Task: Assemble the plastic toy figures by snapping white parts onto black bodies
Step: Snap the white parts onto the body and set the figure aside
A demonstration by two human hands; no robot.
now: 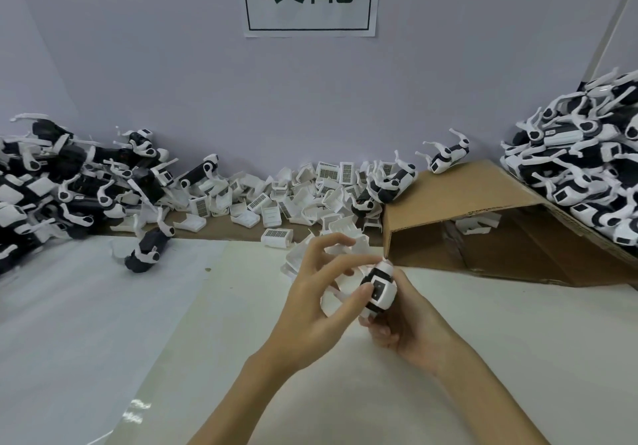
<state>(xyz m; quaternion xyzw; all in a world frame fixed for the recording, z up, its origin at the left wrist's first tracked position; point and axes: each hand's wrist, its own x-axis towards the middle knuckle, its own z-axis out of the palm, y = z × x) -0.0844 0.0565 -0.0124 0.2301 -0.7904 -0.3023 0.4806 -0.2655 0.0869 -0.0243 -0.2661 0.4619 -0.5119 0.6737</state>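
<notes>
A toy figure (379,288) was held end-on just above the pale table (500,341), close in front of the person; it was cradled from below and behind by the right hand (411,327), whose fingers were curled round the black body, seemingly so that it was braced against a push; the left hand (310,303) was brought in from the other side, its thumb pressed on the white face of the figure and its forefinger laid along the top, the remaining fingers being spread and relaxed, which suggested that a white part was being seated rather than merely carried; whether the snap had been completed could not be told; loose white parts (276,199) were heaped at the back within easy reach, bare black bodies (69,182) being piled to the left and finished figures (583,165) stacked on the cardboard (466,196) to the right, so that work apparently passed from left to right
</notes>
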